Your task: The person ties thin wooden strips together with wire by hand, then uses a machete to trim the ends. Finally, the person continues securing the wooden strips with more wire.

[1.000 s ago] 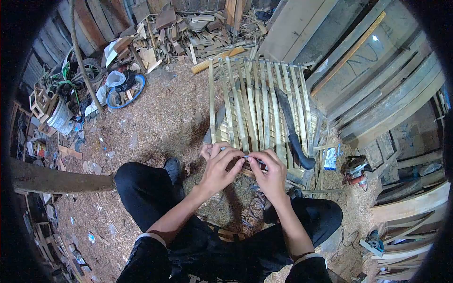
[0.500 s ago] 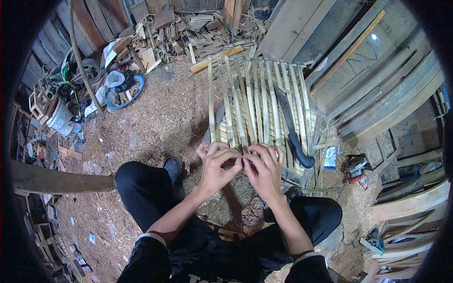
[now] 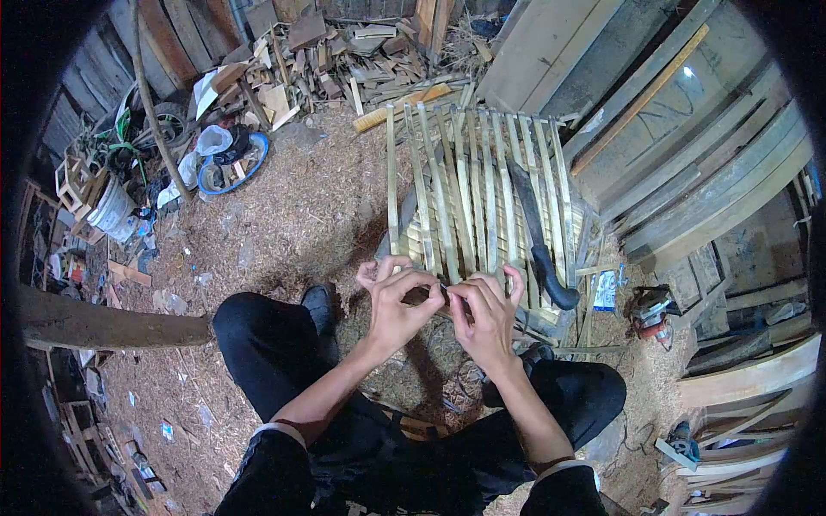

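Note:
Thumb and forefinger of my left hand are pinched, their tips close to those of my right hand. The right thumb and forefinger are pinched too, with the other fingers curled or raised. A small dark bit shows between the two pinches, too small to name. Both hands are at the near end of a slatted panel of pale bamboo or wood strips, whose long strips run away from me over a finer slatted layer. A large knife with a black handle lies lengthwise on the right strips.
Wood offcuts are heaped at the back. A blue basin and a white bucket stand at the left, near a wooden beam. Planks lean at the right. A red power tool lies on the shaving-covered floor.
The fingertips of my right hand have drawn slightly away from the left ones, and a small dark bit now shows between them. The view has shifted a little.

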Demonstrator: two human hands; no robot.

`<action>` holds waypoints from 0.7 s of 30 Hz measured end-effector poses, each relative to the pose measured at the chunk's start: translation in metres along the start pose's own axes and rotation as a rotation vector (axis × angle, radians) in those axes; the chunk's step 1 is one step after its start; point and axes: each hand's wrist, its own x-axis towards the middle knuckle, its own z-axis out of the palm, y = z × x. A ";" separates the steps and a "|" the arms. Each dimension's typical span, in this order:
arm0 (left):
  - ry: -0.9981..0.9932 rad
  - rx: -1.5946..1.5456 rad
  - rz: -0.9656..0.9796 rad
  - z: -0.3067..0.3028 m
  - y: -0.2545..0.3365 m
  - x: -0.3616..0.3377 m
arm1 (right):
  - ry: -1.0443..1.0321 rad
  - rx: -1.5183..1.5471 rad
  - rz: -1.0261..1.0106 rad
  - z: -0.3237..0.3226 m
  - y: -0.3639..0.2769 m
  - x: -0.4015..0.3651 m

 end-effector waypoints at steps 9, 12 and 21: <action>0.037 0.008 -0.003 0.002 0.000 0.004 | 0.009 0.019 0.017 0.003 0.003 0.000; 0.010 0.022 -0.021 -0.002 0.003 0.005 | 0.021 0.030 0.014 0.003 0.001 0.001; 0.011 0.046 0.027 -0.006 0.005 0.008 | 0.039 -0.004 0.045 0.003 0.002 -0.001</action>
